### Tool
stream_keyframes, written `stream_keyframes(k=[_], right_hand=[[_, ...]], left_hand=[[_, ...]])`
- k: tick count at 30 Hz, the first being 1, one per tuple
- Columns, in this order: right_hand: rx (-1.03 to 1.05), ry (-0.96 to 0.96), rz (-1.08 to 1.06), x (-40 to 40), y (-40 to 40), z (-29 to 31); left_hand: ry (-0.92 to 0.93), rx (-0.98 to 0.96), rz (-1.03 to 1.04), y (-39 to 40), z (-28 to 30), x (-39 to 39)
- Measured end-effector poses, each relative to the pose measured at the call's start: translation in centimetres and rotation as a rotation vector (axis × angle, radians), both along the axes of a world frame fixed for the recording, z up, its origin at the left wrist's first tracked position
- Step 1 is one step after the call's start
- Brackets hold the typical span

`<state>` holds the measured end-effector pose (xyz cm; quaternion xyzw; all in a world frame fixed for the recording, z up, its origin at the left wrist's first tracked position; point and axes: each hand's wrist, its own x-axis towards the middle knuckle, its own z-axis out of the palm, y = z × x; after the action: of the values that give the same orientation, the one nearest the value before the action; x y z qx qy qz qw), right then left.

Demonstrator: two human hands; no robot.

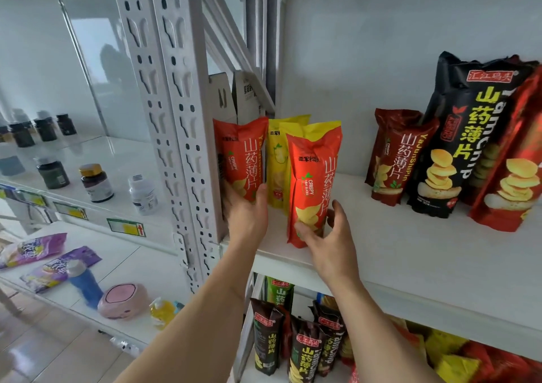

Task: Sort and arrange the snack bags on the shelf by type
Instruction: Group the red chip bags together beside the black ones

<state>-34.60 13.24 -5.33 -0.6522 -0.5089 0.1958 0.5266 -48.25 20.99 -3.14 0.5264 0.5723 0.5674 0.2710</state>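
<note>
On the white shelf (410, 259) two orange-red yam-chip bags stand upright at the left. My left hand (247, 215) grips the base of the left orange bag (243, 156), which stands against the shelf post. My right hand (328, 236) holds the bottom of the nearer orange bag (313, 177). A yellow bag (278, 159) stands between and behind them. Further right a dark red bag (394, 154), a tall black bag (460, 136) and a large red bag (516, 159) lean together.
Two grey cartons (234, 98) stand behind the orange bags. The shelf below holds several black, green, yellow and red bags (302, 350). The left rack carries pill bottles (96, 181), purple packets (58, 268), a blue bottle and a pink case. A perforated white post (176, 124) divides the racks.
</note>
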Motion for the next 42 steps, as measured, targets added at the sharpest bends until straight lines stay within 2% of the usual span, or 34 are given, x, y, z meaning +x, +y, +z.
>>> stream_keyframes(k=[16, 22, 28, 32, 42], right_hand=[[0.03, -0.01, -0.024, 0.1, -0.2, 0.0], [0.042, 0.103, 0.001, 1.3, -0.9, 0.2], [0.007, 0.183, 0.067, 4.2, -3.6, 1.0], [0.027, 0.241, 0.076, 6.3, -5.4, 1.2], [0.057, 0.293, 0.026, 12.7, -9.2, 1.5]], left_hand=[[-0.189, -0.02, -0.034, 2.4, 0.5, -0.8], [-0.284, 0.055, -0.04, 0.6, 0.5, -0.5], [-0.378, 0.081, -0.163, -2.7, 0.3, 1.2], [-0.307, 0.178, -0.167, -5.3, 0.4, 3.7], [-0.225, 0.162, -0.389, -7.2, 0.1, 11.6]])
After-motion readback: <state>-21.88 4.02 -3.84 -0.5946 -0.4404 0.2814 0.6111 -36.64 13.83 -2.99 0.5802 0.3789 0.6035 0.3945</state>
